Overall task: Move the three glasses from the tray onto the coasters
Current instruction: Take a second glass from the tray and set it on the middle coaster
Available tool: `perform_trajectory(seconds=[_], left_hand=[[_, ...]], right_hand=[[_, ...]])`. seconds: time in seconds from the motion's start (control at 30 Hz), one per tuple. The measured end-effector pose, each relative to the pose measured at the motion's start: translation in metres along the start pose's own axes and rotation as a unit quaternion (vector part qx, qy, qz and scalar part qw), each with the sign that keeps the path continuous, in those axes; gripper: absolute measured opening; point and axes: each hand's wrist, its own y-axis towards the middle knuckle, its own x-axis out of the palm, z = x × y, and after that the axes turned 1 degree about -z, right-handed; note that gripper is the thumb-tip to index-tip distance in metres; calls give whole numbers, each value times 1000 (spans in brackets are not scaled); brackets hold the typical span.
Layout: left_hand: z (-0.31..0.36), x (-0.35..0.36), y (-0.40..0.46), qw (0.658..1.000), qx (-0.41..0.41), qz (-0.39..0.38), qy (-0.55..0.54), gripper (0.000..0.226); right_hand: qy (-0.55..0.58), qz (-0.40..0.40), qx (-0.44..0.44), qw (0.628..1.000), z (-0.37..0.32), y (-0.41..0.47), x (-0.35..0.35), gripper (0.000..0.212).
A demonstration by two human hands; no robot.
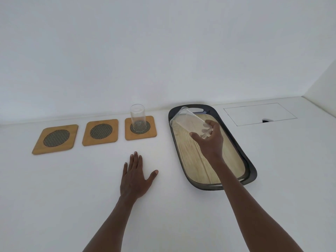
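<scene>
Right hand (209,139) grips a tilted glass (190,122) by its base above the tray (251,170); left hand (135,176) flat, splayed, empty; one glass (137,116) stands on the nearest coaster (141,128); risk: the smooth, tilted glass slips from a base-only grip.

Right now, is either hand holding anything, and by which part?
The right hand holds a clear glass by its base end, tilted above the tray. The left hand lies flat on the table, holding nothing.

A white counter (181,215) meets a white wall (163,51), with a rectangular hatch (258,113) far right.
</scene>
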Motion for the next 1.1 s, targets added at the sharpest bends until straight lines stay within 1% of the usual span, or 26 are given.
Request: perform_trajectory(seconds=[0.2,0.27,0.47,0.63,0.8,0.93,1.1], left_hand=[[-1,-12,-4,997,5,3,-80,98],[-11,-17,-5,996,2,10,-88,97],[-74,-43,-13,997,-33,36,-64,94],[-134,-66,-21,997,-65,42,-26,91],[-182,-81,-20,994,-93,49,-13,86],[-199,-82,-19,993,-107,45,-12,87],[-202,-79,-16,992,-117,51,-1,87]], right_hand=[[10,-33,-58,998,-31,-16,16,62],[13,-38,-74,996,-42,-20,23,60],[48,-39,-89,994,-74,-30,55,64],[66,-38,-75,994,-96,-41,91,76],[60,-58,-69,994,-111,-51,132,75],[41,-60,-76,994,-117,-58,160,73],[35,-68,-94,993,-126,-60,198,74]])
